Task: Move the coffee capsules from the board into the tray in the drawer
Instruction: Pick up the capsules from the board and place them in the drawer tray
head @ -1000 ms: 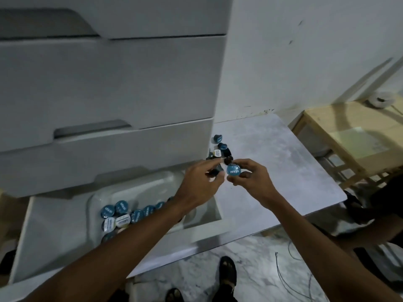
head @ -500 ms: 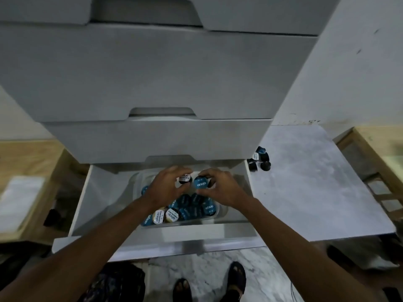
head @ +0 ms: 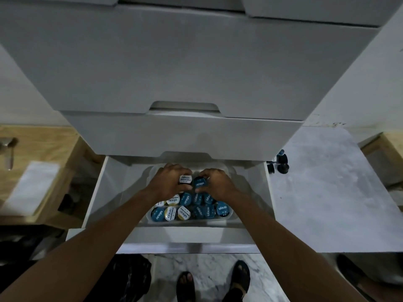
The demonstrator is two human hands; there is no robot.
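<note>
Fingers of our left hand point(head: 168, 182) curl round a white-lidded capsule point(head: 185, 179), and those of our right hand point(head: 214, 182) round a blue capsule point(head: 200, 184), over the tray point(head: 225, 170) in the open drawer point(head: 102, 192). Released crooked, they could topple across the packed rows point(head: 196, 211). A few loose capsules point(head: 280, 164) wait on the board point(head: 327, 192).

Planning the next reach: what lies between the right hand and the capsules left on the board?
Head view: the tray rim, bare drawer floor, then the drawer's right wall, between right hand and capsules.
</note>
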